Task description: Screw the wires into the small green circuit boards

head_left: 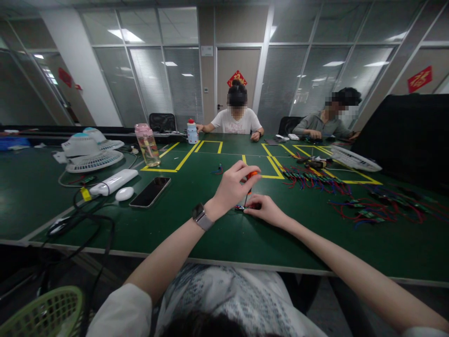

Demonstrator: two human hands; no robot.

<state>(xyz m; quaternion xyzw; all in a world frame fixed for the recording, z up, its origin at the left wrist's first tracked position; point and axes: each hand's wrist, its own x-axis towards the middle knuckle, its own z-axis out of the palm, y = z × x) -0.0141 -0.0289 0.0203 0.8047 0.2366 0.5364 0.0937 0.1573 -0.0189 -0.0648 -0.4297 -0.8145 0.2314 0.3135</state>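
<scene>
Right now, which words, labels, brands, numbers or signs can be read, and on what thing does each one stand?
"福", as far as the blur allows: right-hand red sign.
Too blurred: middle red sign, partly hidden by a head.
Too blurred: left red sign.
Too small: wall plate.
Too blurred: pink print on the white shirt.
I can read nothing else.

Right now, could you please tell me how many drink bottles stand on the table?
2: a pink-lidded bottle beyond the phone, and a blue red-topped bottle beside a co-worker's hand. Others may hide behind the black object.
</scene>
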